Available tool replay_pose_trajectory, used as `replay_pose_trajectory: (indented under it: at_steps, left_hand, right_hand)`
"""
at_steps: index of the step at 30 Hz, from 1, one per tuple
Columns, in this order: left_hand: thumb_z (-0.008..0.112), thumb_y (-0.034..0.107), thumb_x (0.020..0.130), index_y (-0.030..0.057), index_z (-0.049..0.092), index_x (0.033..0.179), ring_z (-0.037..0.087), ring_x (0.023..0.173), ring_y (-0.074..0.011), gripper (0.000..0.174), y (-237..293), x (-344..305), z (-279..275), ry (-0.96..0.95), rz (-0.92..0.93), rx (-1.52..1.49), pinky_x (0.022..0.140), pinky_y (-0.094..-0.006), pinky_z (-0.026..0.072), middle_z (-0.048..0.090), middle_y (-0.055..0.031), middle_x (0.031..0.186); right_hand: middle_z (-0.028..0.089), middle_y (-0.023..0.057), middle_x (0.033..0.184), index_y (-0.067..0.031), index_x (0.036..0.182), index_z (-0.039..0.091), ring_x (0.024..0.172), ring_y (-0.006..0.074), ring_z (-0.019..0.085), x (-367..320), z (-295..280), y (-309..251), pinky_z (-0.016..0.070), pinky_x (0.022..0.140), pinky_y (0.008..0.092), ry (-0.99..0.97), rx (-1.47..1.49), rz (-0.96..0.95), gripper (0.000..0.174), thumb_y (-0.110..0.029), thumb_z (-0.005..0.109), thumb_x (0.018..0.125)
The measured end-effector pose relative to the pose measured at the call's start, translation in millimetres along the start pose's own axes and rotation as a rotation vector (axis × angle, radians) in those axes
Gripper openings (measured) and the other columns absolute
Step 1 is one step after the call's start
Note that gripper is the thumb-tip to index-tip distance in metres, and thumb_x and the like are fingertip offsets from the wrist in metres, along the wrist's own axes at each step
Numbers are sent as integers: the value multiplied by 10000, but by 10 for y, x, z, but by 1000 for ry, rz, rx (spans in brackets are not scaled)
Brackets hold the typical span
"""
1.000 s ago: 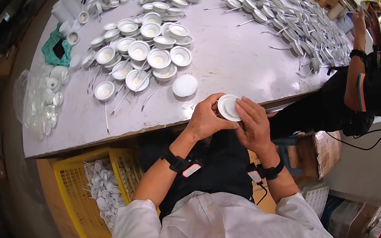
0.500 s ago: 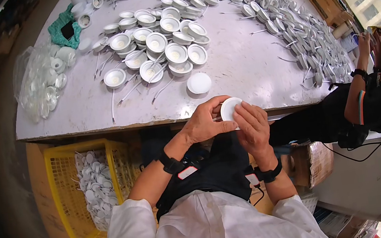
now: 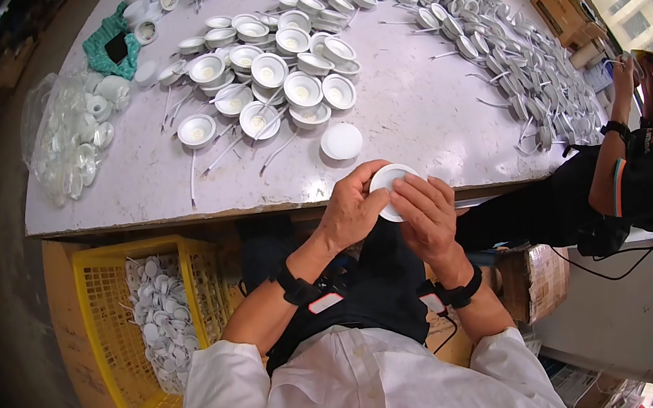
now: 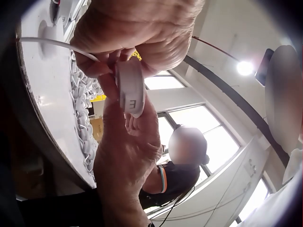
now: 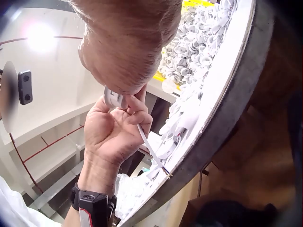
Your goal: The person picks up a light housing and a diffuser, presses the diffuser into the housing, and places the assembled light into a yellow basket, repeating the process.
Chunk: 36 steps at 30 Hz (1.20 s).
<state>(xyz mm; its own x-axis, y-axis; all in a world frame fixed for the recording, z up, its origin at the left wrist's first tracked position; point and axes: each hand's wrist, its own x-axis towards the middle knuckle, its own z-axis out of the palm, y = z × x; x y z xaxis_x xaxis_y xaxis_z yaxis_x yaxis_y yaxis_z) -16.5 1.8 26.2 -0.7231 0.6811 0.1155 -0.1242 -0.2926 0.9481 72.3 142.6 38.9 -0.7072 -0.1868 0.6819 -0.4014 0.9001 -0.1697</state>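
Near the front edge of the table [image 3: 176,212], both hands hold a round white LED downlight [image 3: 391,173]. My left hand [image 3: 350,210] grips its left side, with the thumb at the rim. The fingers of my right hand [image 3: 427,218] lie across its face from the right and bend over it. A printed letter shows on the side of the downlight [image 4: 134,87] in the left wrist view. Its white cable [image 5: 149,147] hangs past the left hand's fingers, with bare wire ends. Just beyond the hands, a white round cover [image 3: 341,143] lies on the table.
Several open downlights [image 3: 269,71] with cables lie heaped mid-table, more downlights [image 3: 510,75] on the right. Clear plastic bags [image 3: 69,149] and a green bag [image 3: 110,52] are at left. A yellow crate [image 3: 95,323] of white parts stands below. Another person [image 3: 652,180] works at right.
The view has shifted, so the table things appear farther right. The downlight has turned slightly in the hands, and the left thumb has moved up onto its rim.
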Motion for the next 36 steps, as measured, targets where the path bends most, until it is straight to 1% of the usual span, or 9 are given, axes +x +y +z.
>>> replay_pose_trajectory:
  at_steps: [5,8,10,18,20,23,27,33,36]
  left_hand:
    - [567,19,747,-37,477,1125,590,867,-119,393,111,-133,-169,152,-71,4,759,-253,488,611,-99,981]
    - [610,15,734,-34,460,1144,594,869,-121,439,123,-237,-335,238,-32,30,759,-254,492,615,-103,985]
    - [645,16,721,-37,440,1167,598,871,-125,493,129,-310,-476,265,-50,47,762,-256,494,618,-106,985]
    - [645,13,723,-30,462,1169,563,898,-125,484,19,-861,-1162,547,32,193,795,-257,465,591,-83,1001]
    - [656,32,720,-31,476,1161,550,938,-148,481,-30,-1198,-1496,706,57,188,842,-280,446,580,-76,1024]
    - [624,66,779,21,502,1156,573,833,-92,399,-114,-1851,-2064,978,-107,203,592,-192,469,586,-43,1011]
    - [634,163,799,25,476,1217,570,756,-103,468,-426,-2883,-2897,1305,-393,380,546,-231,429,597,-39,989]
    - [619,144,733,-26,554,1075,550,601,-177,387,-757,-4543,-3637,1480,-788,666,475,-285,435,606,-112,821]
    - [623,140,689,-58,584,994,615,714,-261,366,-1096,-5295,-3949,1442,-761,725,600,-355,485,627,-174,850]
  right_hand:
    - [518,147,1190,-42,1082,597,1084,306,502,69,77,-139,391,914,397,115,117,98,465,80,599,634]
    - [484,170,1193,-29,1144,549,1017,277,534,-6,292,15,447,843,359,155,195,336,469,66,583,685]
    - [513,159,1144,-23,1186,511,929,216,562,-19,502,157,475,761,305,133,498,749,438,-3,598,757]
    - [589,79,895,9,1169,537,739,125,556,286,1038,362,460,635,251,-50,529,1086,484,-184,691,752]
    - [596,52,763,36,1116,568,656,103,535,368,1059,368,442,607,237,-115,469,1126,483,-224,709,735]
    - [581,36,678,55,1082,582,600,91,517,395,1112,428,437,587,233,-175,410,1065,449,-210,701,740]
    - [586,33,701,62,1057,592,588,91,511,359,1172,454,434,573,229,-111,501,1103,407,-185,693,749]
    - [574,13,707,40,1054,591,581,67,503,297,1123,476,421,532,200,57,632,1170,317,-117,651,785]
    - [566,19,702,18,1084,548,576,66,508,273,1064,489,442,526,191,137,803,1209,303,-98,615,813]
